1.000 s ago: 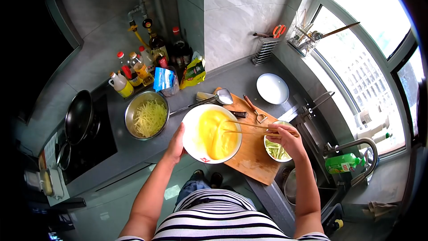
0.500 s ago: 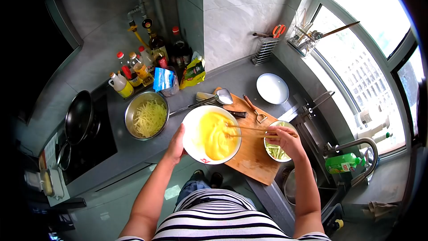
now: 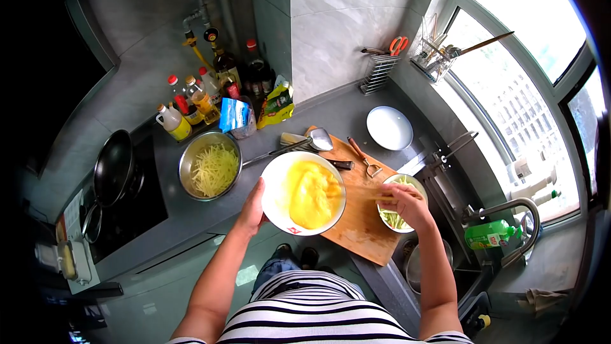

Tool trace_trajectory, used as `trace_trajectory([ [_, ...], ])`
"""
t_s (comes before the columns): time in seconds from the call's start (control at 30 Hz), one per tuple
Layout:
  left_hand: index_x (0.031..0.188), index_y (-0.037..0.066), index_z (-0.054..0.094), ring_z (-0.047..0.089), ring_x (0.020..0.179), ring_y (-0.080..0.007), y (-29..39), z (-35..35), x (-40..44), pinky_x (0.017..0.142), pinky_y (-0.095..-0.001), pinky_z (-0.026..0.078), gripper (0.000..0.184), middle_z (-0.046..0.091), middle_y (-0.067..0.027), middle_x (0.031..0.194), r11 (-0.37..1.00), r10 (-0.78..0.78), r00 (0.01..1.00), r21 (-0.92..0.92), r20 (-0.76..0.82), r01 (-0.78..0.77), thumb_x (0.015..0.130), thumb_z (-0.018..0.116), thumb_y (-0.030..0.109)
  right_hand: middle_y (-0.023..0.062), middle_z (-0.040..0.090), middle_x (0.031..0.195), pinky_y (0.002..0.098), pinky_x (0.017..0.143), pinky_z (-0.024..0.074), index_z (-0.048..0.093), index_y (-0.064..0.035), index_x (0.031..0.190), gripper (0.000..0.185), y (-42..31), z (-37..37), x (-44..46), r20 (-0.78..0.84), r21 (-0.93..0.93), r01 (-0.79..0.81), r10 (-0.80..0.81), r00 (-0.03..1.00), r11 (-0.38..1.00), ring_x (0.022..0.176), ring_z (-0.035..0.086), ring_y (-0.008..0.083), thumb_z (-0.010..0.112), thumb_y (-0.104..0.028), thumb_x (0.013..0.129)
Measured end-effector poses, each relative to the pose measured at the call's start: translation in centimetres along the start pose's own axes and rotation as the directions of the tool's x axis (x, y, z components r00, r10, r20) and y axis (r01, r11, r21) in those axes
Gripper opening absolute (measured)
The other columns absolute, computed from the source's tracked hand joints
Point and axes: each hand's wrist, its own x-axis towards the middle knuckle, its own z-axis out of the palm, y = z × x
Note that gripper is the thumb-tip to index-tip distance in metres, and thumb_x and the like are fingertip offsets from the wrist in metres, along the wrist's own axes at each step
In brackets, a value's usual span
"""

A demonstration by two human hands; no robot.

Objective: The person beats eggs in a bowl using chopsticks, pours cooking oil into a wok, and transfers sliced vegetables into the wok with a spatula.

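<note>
My left hand (image 3: pixel 255 206) grips the left rim of a white bowl (image 3: pixel 273 209), tilted toward me above the counter. Yellow beaten egg (image 3: pixel 313 197) swirls inside it. A pair of chopsticks (image 3: pixel 364 192), smeared by motion, is pinched in my right hand (image 3: pixel 406 204); their tips reach the egg at the bowl's right side. Under my right hand stands a bowl of pale green strips (image 3: pixel 396 219) on the wooden cutting board (image 3: pixel 363 232). A peeler (image 3: pixel 364 156) with a reddish handle lies on the board, close to a black knife handle (image 3: pixel 341 164).
A steel pan of shredded strips (image 3: pixel 214 167) stands to the left, near the stove (image 3: pixel 143 194) with a black wok (image 3: pixel 113 167). Several sauce bottles (image 3: pixel 202 99) line the back wall. A white plate (image 3: pixel 389 129) lies behind the board; the sink and faucet (image 3: pixel 526 207) are at right.
The chopsticks have swept through the egg and now blur, while the egg's surface has shifted shape. My right hand has moved slightly; the left hand and bowl stay nearly still.
</note>
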Motion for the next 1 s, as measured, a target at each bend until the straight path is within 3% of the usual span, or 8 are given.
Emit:
trace_trajectory([
  [0.1,0.134,0.000,0.039,0.059,0.105,-0.0176,-0.2,-0.1,0.1,0.085,-0.0295,0.050,0.060,0.055,-0.0121,0.124,1.000,0.008,1.000,0.004,-0.002,-0.008,0.098,0.035,0.048,0.0162,0.062,0.113,0.0386,0.088,0.0516,0.057,0.0061,0.116,0.030,-0.2,0.2,-0.2,0.186,0.116,-0.068,0.046,0.982,0.991,0.102,0.062,0.0276,0.047,-0.014,0.096],
  [0.2,0.134,0.001,0.040,0.060,0.102,-0.0170,0.0,0.3,0.0,0.081,-0.0294,0.052,0.060,0.056,-0.0117,0.122,1.000,-0.017,1.000,0.014,-0.008,0.017,0.098,0.036,0.049,0.0148,0.060,0.118,0.0405,0.093,0.0495,0.059,0.0040,0.114,0.028,0.0,0.6,0.5,-0.089,-0.006,0.088,-0.088,0.992,0.996,0.107,0.060,0.0271,0.044,-0.011,0.097],
  [0.33,0.134,0.000,0.040,0.056,0.110,-0.0195,0.2,0.4,-0.2,0.091,-0.0323,0.046,0.062,0.053,-0.0127,0.127,0.999,-0.039,0.999,0.002,-0.007,0.039,0.097,0.036,0.050,0.0149,0.057,0.123,0.0408,0.094,0.0482,0.055,0.0045,0.120,0.031,0.8,-0.3,0.2,0.234,0.110,-0.124,0.095,0.968,0.986,0.111,0.057,0.0271,0.045,-0.012,0.097],
  [0.43,0.134,-0.001,0.040,0.053,0.115,-0.0208,0.5,0.8,-0.4,0.097,-0.0338,0.043,0.063,0.051,-0.0134,0.131,0.999,-0.044,0.999,0.007,-0.003,0.044,0.097,0.036,0.050,0.0160,0.057,0.122,0.0399,0.094,0.0481,0.054,0.0050,0.121,0.031,1.0,0.2,0.5,-0.004,0.053,0.049,-0.049,0.999,0.997,0.111,0.058,0.0270,0.043,-0.012,0.097],
  [0.57,0.134,0.003,0.041,0.060,0.102,-0.0169,0.0,0.6,0.0,0.081,-0.0296,0.052,0.062,0.056,-0.0110,0.121,1.000,-0.004,1.000,0.016,-0.022,0.005,0.096,0.038,0.052,0.0181,0.059,0.118,0.0386,0.095,0.0474,0.053,0.0055,0.122,0.034,1.3,0.2,0.2,0.261,0.114,-0.138,0.104,0.960,0.984,0.108,0.059,0.0268,0.043,-0.015,0.098],
  [0.67,0.133,0.002,0.041,0.059,0.104,-0.0175,0.1,0.7,0.1,0.085,-0.0302,0.050,0.062,0.056,-0.0112,0.122,1.000,-0.002,1.000,0.023,-0.026,0.003,0.096,0.038,0.052,0.0189,0.059,0.117,0.0394,0.094,0.0480,0.053,0.0058,0.122,0.034,1.1,0.9,0.6,0.000,0.116,0.047,-0.047,0.999,0.992,0.106,0.060,0.0275,0.043,-0.015,0.097],
  [0.83,0.134,0.001,0.040,0.058,0.106,-0.0179,0.5,0.6,-0.2,0.086,-0.0305,0.049,0.064,0.055,-0.0116,0.124,0.999,-0.003,1.000,0.038,-0.019,0.004,0.096,0.038,0.052,0.0177,0.059,0.118,0.0411,0.093,0.0493,0.055,0.0052,0.119,0.031,1.2,-0.3,0.1,0.225,0.171,-0.060,0.020,0.974,0.983,0.105,0.061,0.0288,0.044,-0.013,0.096],
  [1.0,0.134,0.001,0.040,0.058,0.106,-0.0182,0.5,0.5,-0.1,0.086,-0.0307,0.050,0.064,0.055,-0.0118,0.125,1.000,0.001,1.000,0.011,-0.012,-0.001,0.096,0.037,0.052,0.0156,0.059,0.118,0.0415,0.091,0.0505,0.057,0.0039,0.115,0.028,1.7,-0.7,0.5,0.041,0.137,-0.036,0.031,0.999,0.990,0.104,0.062,0.0283,0.045,-0.012,0.096],
])
